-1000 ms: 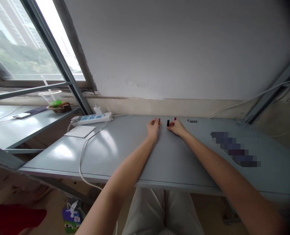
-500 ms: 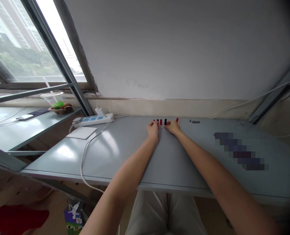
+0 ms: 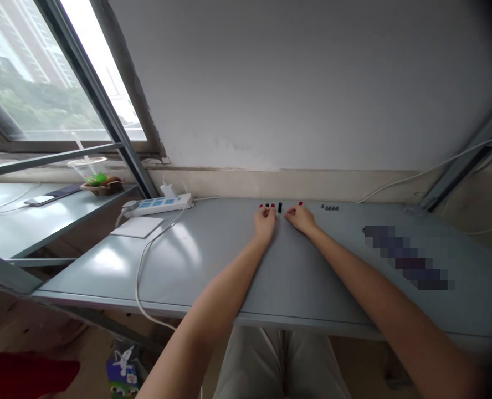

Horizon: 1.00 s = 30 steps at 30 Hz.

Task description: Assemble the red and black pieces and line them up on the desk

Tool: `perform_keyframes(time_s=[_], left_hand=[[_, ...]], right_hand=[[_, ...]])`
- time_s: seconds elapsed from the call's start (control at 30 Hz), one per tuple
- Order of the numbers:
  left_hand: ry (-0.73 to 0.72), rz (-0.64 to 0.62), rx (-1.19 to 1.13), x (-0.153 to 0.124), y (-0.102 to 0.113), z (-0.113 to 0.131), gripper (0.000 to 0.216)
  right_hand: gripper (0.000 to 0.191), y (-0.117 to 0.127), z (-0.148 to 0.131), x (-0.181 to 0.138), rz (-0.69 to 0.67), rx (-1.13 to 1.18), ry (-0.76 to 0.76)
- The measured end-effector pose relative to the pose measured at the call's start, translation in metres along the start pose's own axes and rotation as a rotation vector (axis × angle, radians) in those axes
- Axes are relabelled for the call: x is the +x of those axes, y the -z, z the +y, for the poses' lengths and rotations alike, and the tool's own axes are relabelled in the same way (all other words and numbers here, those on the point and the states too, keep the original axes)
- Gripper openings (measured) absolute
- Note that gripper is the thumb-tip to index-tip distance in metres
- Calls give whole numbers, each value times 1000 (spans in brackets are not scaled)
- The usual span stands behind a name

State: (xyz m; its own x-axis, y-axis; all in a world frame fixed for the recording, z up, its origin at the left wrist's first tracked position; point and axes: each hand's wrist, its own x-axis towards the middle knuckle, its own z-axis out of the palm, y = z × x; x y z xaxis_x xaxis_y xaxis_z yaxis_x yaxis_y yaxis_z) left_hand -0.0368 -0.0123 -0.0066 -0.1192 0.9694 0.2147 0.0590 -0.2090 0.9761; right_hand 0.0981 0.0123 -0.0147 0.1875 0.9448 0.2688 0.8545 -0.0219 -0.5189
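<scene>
My left hand (image 3: 265,221) rests at the back of the grey table, its fingers drawn together in front of a small red cylinder (image 3: 273,205). Whether they grip it or something smaller is hidden. Just to the right, an upright black cylinder (image 3: 280,207) stands free of both hands. My right hand (image 3: 301,219) is closed in a pinch beside it, pointing left; what lies between its fingertips is too small to make out. Another red cylinder (image 3: 300,204) shows behind that hand. Left of them are a black piece (image 3: 267,205) and a red piece (image 3: 261,206), partly covered.
Several small dark pieces (image 3: 331,208) lie in a row to the right. A power strip (image 3: 158,204), a white flat square (image 3: 138,226) and a loose cable (image 3: 143,260) occupy the left side. A pixelated patch (image 3: 408,257) covers the right. The wall (image 3: 312,111) rises behind.
My left hand has shifted slightly right, in front of the red cylinder. My right hand has drawn back to the right, away from the black cylinder.
</scene>
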Motion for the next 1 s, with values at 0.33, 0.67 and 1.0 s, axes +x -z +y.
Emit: perform_keyframes(time_s=[0.33, 0.67, 1.0], left_hand=[[-337, -164, 323, -14, -7, -7, 15], [-316, -174, 349, -12, -7, -7, 16], [-359, -162, 387, -11, -5, -7, 17]], right_hand=[[20, 25, 61, 11, 77, -37, -165], [42, 8, 50, 25, 59, -74, -190], [28, 0, 37, 22, 23, -96, -163]])
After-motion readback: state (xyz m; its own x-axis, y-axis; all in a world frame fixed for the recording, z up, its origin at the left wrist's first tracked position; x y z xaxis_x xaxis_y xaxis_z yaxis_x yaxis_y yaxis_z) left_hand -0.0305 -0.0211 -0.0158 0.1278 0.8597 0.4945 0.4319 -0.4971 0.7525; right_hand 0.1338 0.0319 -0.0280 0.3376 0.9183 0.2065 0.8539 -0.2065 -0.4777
